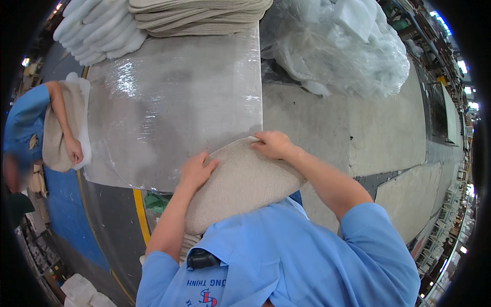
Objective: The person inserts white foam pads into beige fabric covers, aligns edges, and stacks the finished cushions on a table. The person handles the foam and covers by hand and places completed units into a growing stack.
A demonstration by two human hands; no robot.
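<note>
The head-worn fisheye camera faces steeply downward from above the blue shirt (312, 250), lower centre. Left hand (194, 171) and right hand (274, 145) appear near, mid-frame; the wrapped tabletop (184, 97) recedes toward the upper edge.

In front of you stands a grey table (169, 112), its clear film (124, 77) catching a bright glare. To your left, the dark floor (110, 217) carries a yellow line (141, 212) and a blue strip (71, 204). Pale sheets (388, 128) cover the ground on your right. Beyond them you have crowded racks (427, 33) (too small to make out well) and white lights (462, 66) shining.
</note>
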